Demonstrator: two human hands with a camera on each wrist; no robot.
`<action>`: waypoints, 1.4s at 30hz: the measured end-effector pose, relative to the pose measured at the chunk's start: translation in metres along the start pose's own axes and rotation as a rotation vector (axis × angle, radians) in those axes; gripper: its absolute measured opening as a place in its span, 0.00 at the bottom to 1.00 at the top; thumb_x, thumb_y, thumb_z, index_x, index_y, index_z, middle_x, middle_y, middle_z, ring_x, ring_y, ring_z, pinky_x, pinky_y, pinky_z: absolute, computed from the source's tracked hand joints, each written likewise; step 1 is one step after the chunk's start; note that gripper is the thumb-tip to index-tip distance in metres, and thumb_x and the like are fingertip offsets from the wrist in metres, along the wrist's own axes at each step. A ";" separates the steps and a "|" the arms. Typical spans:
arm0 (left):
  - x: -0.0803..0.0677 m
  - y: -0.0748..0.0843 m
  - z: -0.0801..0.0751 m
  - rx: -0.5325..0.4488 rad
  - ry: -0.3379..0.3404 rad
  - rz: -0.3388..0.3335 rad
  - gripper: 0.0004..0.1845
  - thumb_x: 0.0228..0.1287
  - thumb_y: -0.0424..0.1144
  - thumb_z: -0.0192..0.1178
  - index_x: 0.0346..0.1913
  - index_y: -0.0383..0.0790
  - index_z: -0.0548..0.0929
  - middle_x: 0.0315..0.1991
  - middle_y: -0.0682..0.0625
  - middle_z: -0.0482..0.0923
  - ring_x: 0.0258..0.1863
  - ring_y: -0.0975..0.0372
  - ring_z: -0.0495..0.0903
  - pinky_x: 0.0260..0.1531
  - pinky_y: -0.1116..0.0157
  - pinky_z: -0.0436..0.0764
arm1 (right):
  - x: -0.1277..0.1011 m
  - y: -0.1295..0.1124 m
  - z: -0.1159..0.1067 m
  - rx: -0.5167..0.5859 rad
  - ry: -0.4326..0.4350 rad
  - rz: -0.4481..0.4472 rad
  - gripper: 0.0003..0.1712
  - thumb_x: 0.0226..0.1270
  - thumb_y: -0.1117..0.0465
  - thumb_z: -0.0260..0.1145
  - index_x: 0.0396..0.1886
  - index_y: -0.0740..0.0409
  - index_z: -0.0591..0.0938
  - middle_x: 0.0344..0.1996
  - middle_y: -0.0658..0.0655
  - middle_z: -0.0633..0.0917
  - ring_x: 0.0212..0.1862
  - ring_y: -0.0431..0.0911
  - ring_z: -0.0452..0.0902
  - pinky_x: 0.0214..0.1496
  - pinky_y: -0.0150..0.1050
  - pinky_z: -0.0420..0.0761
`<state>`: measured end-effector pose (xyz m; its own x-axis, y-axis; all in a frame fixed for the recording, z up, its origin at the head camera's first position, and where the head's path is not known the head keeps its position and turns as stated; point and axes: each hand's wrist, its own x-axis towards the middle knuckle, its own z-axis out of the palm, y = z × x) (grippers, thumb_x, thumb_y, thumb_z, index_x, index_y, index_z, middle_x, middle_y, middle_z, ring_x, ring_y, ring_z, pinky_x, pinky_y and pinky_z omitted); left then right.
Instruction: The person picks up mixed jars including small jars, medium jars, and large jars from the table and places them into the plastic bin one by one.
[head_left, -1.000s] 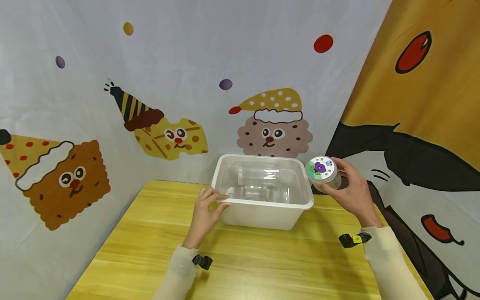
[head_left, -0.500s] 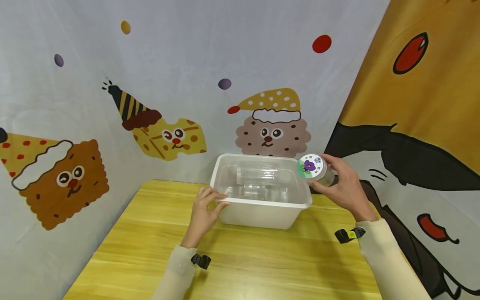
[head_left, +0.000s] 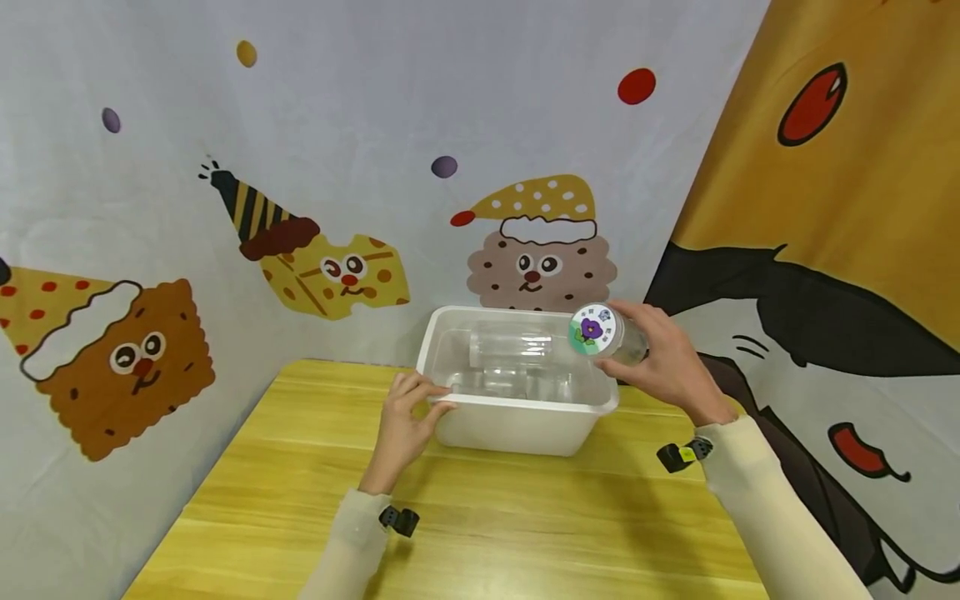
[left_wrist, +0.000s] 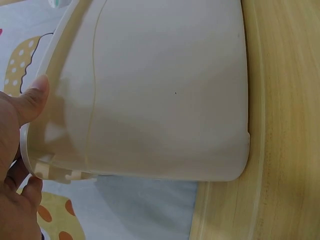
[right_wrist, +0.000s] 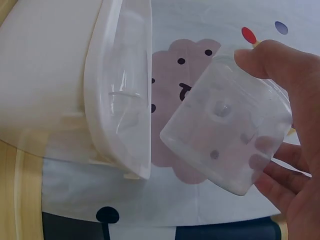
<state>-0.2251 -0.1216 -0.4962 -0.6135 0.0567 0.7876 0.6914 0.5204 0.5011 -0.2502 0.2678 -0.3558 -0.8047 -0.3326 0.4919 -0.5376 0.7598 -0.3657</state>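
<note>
**Jar held above bin's rim**

A clear jar (head_left: 609, 336) with a flower-stickered lid (head_left: 592, 330) is gripped in the right hand (head_left: 663, 367), fingers and thumb curled round its body. It is held tilted, lid turned toward the bin's inside, in the air over the far right corner of a white bin (head_left: 517, 429). In the right wrist view the jar's clear base (right_wrist: 227, 145) is seen just beside the bin's rim (right_wrist: 127, 95), apart from it. The bin's near left corner is pinched by the left hand (head_left: 405, 417), thumb (left_wrist: 32, 97) pressed on the outer wall and fingers laid over the rim. More clear jars (head_left: 513, 360) are seen lying inside the bin, which stands on a wooden table (head_left: 480, 533) before a cartoon backdrop (head_left: 540, 250).
</note>
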 end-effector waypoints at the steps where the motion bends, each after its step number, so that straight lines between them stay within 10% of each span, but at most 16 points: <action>1: 0.000 0.000 0.000 0.003 0.004 0.005 0.12 0.51 0.35 0.79 0.40 0.42 0.91 0.34 0.52 0.80 0.38 0.58 0.73 0.40 0.65 0.73 | 0.002 -0.001 0.001 -0.004 -0.009 -0.007 0.50 0.52 0.48 0.84 0.75 0.46 0.72 0.66 0.57 0.78 0.64 0.55 0.72 0.62 0.64 0.77; 19: 0.000 0.000 0.001 -0.008 -0.009 -0.027 0.11 0.52 0.36 0.78 0.40 0.40 0.91 0.34 0.52 0.81 0.39 0.58 0.73 0.41 0.65 0.72 | 0.014 -0.009 0.013 0.028 -0.183 -0.048 0.51 0.58 0.43 0.80 0.78 0.49 0.68 0.74 0.59 0.72 0.72 0.60 0.67 0.70 0.65 0.71; 42: -0.001 0.000 0.000 0.016 0.000 0.020 0.12 0.52 0.35 0.78 0.40 0.39 0.91 0.34 0.52 0.81 0.38 0.59 0.71 0.39 0.67 0.71 | 0.009 -0.004 0.017 -0.018 -0.045 -0.106 0.48 0.61 0.47 0.77 0.79 0.42 0.66 0.80 0.57 0.63 0.77 0.60 0.57 0.69 0.70 0.67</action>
<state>-0.2247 -0.1216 -0.4968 -0.5995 0.0674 0.7975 0.6975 0.5328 0.4792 -0.2596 0.2521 -0.3629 -0.7544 -0.4359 0.4907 -0.6158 0.7288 -0.2994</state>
